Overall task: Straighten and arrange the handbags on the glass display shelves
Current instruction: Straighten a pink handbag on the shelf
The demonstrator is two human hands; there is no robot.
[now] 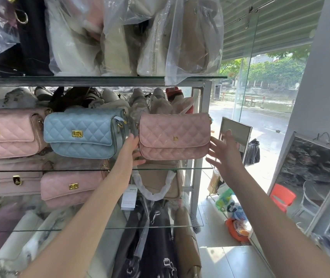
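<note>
Steadying the pink quilted flap bag between a straight-fingered left hand and a spread right hand, beside the already front-facing blue quilted bag, with black bags below seemingly left.

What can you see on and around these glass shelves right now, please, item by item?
glass shelves: three, clear, one above another
plastic-wrapped bags: several, cream and tan, top shelf
pink quilted handbag with D clasp: one, pink, middle shelf's right end
blue quilted handbag: one, light blue, middle shelf, left of it
pink handbag with gold clasp: one, pink, middle shelf's left edge
lower pink handbags: two, pink, bottom shelf, left
tan handbag: one, tan, bottom shelf, white-wrapped handle
red chair: one, red, lower right
left hand: one, straight fingers touching the D-clasp bag's left edge
right hand: one, fingers spread beside its right edge
</note>
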